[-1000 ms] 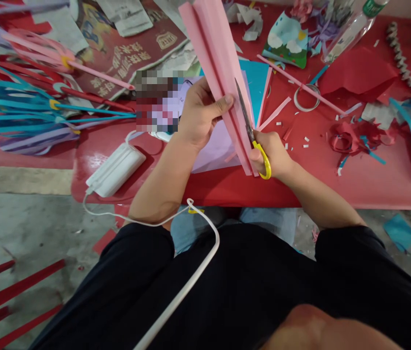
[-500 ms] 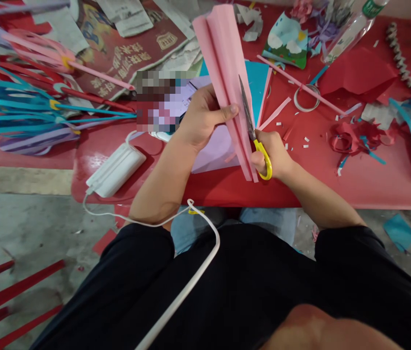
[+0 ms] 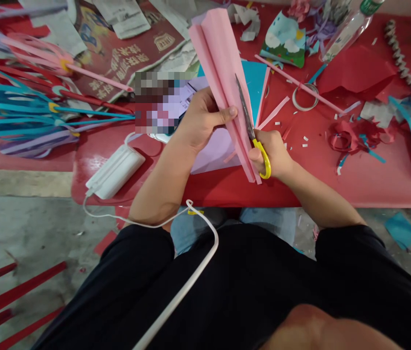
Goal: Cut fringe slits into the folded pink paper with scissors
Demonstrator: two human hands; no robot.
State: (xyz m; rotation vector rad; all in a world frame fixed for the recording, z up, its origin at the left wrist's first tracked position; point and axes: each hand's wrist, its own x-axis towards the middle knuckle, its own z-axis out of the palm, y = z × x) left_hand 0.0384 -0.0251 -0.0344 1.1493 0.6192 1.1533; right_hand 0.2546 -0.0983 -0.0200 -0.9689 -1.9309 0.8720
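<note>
My left hand (image 3: 205,119) pinches a long folded sheet of pink paper (image 3: 217,58), its thumb flat on the front. The paper stands tilted, its top leaning left. Yellow-handled scissors (image 3: 246,109) are gripped in my right hand (image 3: 273,150), with the thumb through a loop. Their blades point up along the right part of the pink paper, and a narrow strip parts from it at the bottom. Under my hands lie purple paper (image 3: 214,150) and a blue sheet (image 3: 257,80).
A white power bank (image 3: 115,171) with a cable sits left of my arm. Paper-strip lanterns on sticks (image 3: 23,119) lie at far left. Rightward are a tape roll (image 3: 305,97), red paper (image 3: 358,73), scraps and a plastic bottle (image 3: 349,34).
The top of the pink paper has tipped slightly left and down. The scissors have shifted a touch left with my right hand. Both hands keep their hold.
</note>
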